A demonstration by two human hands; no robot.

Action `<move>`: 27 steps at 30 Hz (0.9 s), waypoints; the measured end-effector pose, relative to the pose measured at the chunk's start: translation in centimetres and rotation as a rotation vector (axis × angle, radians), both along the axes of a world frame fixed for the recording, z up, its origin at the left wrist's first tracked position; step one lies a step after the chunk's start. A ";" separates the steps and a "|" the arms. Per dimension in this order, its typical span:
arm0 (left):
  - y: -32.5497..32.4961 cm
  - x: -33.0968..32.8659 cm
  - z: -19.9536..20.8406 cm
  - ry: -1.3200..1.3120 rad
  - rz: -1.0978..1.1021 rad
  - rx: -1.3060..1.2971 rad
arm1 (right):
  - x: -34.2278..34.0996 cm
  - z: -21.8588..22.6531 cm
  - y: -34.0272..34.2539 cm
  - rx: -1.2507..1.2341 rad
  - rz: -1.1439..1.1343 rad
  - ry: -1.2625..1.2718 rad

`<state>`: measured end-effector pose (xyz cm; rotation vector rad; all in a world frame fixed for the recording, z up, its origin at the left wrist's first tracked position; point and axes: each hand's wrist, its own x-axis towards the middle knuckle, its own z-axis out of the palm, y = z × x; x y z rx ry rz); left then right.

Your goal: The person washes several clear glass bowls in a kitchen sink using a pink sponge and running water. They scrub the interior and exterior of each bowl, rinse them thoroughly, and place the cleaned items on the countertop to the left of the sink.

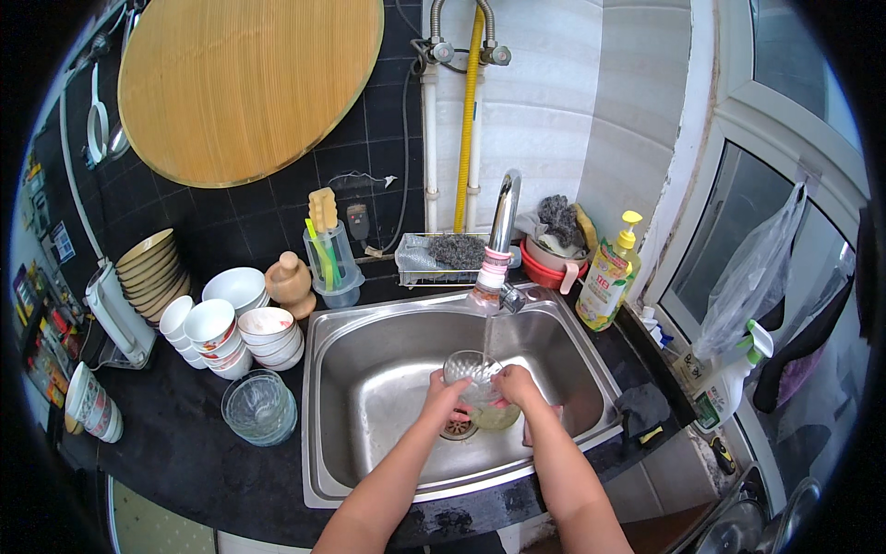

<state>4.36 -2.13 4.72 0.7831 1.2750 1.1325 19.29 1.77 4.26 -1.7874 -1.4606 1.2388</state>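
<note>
Over the steel sink (369,355), a clear patterned glass bowl (469,365) is tilted between my two hands, under water running from the faucet (504,217). My left hand (443,399) grips its left side. My right hand (519,386) has its fingers curled at the right rim. Just beneath is another clear, rounded glass piece (496,417), partly hidden by my hands. Something pinkish, perhaps a cloth (530,430), shows behind my right wrist. Part of the drain (458,428) is visible below my left hand.
Left of the sink stand stacked glass bowls (259,409), white bowls (270,338) and a wooden jar (291,284). Behind are a wire rack with a scrubber (456,249) and a red basin (546,270). A yellow-pump soap bottle (609,277) and dark cloth (643,406) sit right.
</note>
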 end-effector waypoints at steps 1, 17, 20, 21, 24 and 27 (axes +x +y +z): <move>-0.4 0.5 0.6 -0.035 0.084 0.006 | 0.1 -0.5 0.1 -0.057 -0.019 0.046; 1.7 -2.2 -2.5 -0.249 -0.363 -0.315 | 0.9 -0.8 0.6 -0.161 0.036 0.020; 2.4 -2.9 -4.4 -0.242 -0.314 -0.349 | 0.1 -0.3 0.1 -0.182 0.080 0.114; 2.5 -3.5 -4.4 -0.265 -0.302 -0.359 | -0.2 0.2 -0.3 -0.156 0.090 0.151; 2.4 -3.3 -3.6 -0.245 -0.200 -0.357 | -0.8 1.2 -1.0 -0.055 0.039 0.141; 1.1 -1.9 -1.3 -0.112 -0.054 -0.148 | -0.4 0.8 -0.7 -0.025 0.002 0.172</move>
